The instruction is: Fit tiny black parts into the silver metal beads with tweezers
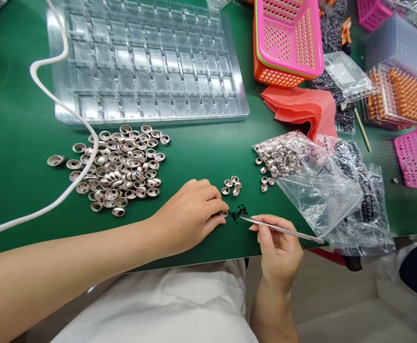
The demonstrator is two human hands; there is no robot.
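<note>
Between the thumb and fingers of my left hand (190,216) is a small silver metal ring-like cap (223,214), pinched close to the green table top. My right hand (280,247) grips metal tweezers (287,230) like a pen. Their tips point left at a little scatter of tiny black pieces (237,213), just right of the pinched cap; whether they hold a piece is too small to tell. Just above the black pieces sit several loose silver caps (234,183). A big pile of similar caps (123,166) spreads to the left of my left hand.
A clear compartment tray (151,116) lies at the back. A white cable (62,102) crosses the pile. On the right are an open plastic bag of caps (312,176), red cloth-like sheets (301,105), stacked pink baskets (260,52) and boxes of orange parts (408,95).
</note>
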